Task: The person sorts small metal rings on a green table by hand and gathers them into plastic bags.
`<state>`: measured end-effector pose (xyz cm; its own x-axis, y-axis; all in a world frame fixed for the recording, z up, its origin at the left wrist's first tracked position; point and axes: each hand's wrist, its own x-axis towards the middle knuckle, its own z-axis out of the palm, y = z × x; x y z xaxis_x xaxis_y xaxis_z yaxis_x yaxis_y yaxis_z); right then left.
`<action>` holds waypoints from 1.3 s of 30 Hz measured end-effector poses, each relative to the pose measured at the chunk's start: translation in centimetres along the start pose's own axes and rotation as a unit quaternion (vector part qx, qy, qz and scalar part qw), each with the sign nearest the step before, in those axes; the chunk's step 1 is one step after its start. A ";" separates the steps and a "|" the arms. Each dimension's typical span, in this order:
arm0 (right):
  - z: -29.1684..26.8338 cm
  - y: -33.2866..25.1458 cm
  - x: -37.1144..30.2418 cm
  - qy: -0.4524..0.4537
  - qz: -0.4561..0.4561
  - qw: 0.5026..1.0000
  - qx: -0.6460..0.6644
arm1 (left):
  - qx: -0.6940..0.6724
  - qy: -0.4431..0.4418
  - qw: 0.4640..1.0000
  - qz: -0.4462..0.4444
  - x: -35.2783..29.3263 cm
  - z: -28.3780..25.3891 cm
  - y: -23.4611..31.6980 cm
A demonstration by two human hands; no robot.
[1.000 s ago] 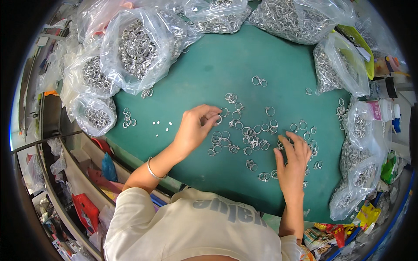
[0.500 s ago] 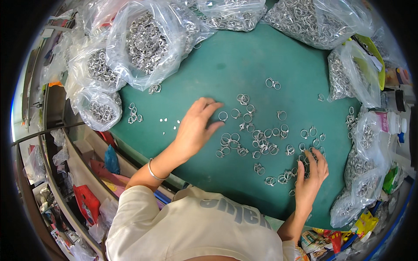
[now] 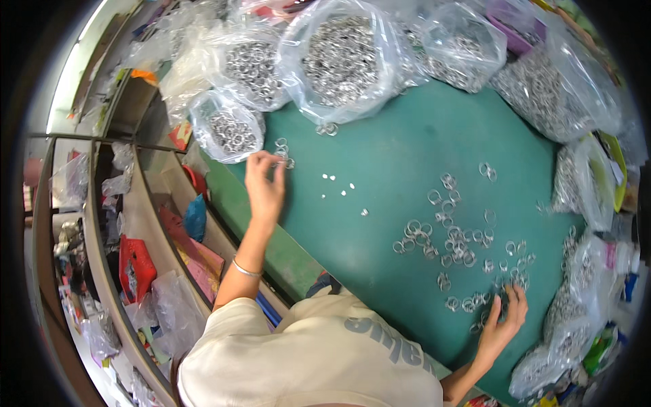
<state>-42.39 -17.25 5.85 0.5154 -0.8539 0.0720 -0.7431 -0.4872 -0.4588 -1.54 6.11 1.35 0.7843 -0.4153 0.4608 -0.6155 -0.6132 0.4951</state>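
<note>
Many small silver metal rings [image 3: 456, 244] lie scattered on a green table top [image 3: 400, 156]. My left hand [image 3: 264, 182] reaches far left, its fingertips pinched on a small cluster of rings [image 3: 285, 154] near a little clear bag of rings [image 3: 229, 130]. My right hand [image 3: 505, 320] rests flat with spread fingers on loose rings at the table's near right. A few tiny white pieces [image 3: 338, 182] lie between the hands.
Large clear bags full of rings [image 3: 339, 57] ring the table's far side, with more bags [image 3: 542, 88] at the right [image 3: 586, 183]. Shelves [image 3: 135, 258] holding red and blue items stand at the left.
My left hand has swung from the central ring pile out to the far left by the small bag. The view has turned left. My right hand stays on the rings at the right.
</note>
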 end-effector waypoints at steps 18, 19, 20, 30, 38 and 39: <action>1.9 0.0 4.7 -0.096 -0.112 0.989 -0.028 | -0.181 -0.342 0.879 0.279 2.4 14.0 21.0; 2.0 0.5 4.4 -0.096 -0.113 0.989 -0.012 | -0.184 -0.332 0.883 0.277 3.1 15.3 21.5; 2.0 0.7 4.3 -0.095 -0.118 0.988 0.006 | -0.184 -0.319 0.888 0.274 3.6 16.4 21.9; 0.6 1.8 7.4 -0.006 -0.058 0.998 0.010 | -0.301 -0.390 0.857 0.150 4.0 16.8 21.7; -0.3 3.1 3.7 -0.119 -0.025 0.991 -0.058 | -0.094 -0.437 0.787 0.426 0.6 11.2 22.2; -0.5 3.6 2.7 -0.090 0.000 0.995 -0.051 | -0.067 -0.466 0.755 0.457 -0.2 10.1 21.9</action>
<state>-43.87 -21.45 4.79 0.5772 -0.8115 -0.0910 -0.7772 -0.5118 -0.3660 -14.45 -13.99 4.67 -0.2973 -0.9543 -0.0312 -0.8855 0.2634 0.3828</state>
